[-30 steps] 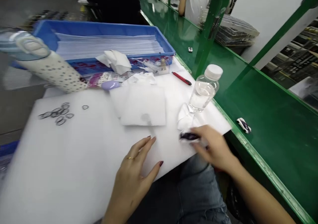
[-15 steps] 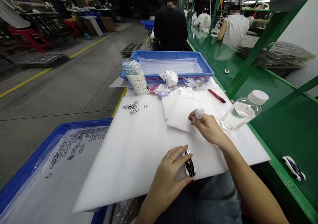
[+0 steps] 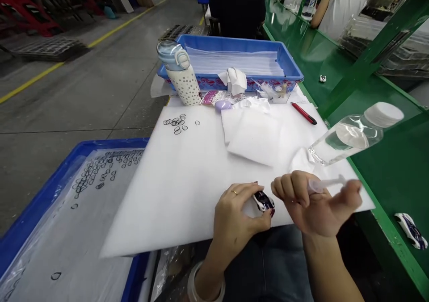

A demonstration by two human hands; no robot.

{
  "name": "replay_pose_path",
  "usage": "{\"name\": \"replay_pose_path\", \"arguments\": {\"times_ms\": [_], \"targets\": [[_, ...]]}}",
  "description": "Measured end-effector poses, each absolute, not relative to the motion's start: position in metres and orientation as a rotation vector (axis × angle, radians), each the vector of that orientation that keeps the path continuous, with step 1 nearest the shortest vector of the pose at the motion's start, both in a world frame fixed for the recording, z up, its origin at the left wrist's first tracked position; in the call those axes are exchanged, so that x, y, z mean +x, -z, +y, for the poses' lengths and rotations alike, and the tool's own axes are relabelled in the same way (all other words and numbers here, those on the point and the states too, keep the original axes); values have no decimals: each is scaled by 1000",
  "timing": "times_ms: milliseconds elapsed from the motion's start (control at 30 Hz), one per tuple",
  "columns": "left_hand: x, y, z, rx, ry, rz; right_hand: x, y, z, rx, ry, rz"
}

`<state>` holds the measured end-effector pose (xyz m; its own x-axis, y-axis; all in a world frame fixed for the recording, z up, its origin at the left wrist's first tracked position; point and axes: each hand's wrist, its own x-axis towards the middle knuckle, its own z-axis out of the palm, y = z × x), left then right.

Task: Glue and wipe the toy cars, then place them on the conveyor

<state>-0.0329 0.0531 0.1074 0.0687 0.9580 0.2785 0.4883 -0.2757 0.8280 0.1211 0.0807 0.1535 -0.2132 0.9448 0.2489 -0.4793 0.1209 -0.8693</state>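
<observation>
My left hand point(image 3: 236, 210) grips a small white toy car point(image 3: 263, 201) with a dark top between thumb and fingertips, near the front edge of the white foam sheet point(image 3: 181, 172). Just to the right, my right hand point(image 3: 311, 203) is turned palm up, its fingers curled around a small translucent tube point(image 3: 323, 185) with a thin tip. The thumb points out to the right. Part of the tube is hidden by the fingers. Beyond the hands lie white foam pieces point(image 3: 256, 136). Several thin black rings point(image 3: 176, 123) lie at the sheet's far left.
A clear bottle point(image 3: 355, 134) leans at the right beside a red pen point(image 3: 304, 113). A dotted tumbler point(image 3: 183, 81) stands before a blue tray point(image 3: 234, 43). More rings lie in the lower-left blue tray point(image 3: 100, 230). Another toy car point(image 3: 411, 230) rests on the green bench.
My right hand has come back from the foam pieces, turning palm up with the tube. My left hand has shifted slightly right and turned the car. The view tilts lower.
</observation>
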Motion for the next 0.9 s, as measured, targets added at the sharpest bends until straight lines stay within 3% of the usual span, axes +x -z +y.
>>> {"name": "replay_pose_path", "arguments": {"times_ms": [133,900], "targets": [[-35,-107,55,1789,-1149,1425,105,-164,83,-450,-1569,-970],[-35,-113,54,1801,-1107,1445,93,-162,77,-546,-1432,-935]]}}
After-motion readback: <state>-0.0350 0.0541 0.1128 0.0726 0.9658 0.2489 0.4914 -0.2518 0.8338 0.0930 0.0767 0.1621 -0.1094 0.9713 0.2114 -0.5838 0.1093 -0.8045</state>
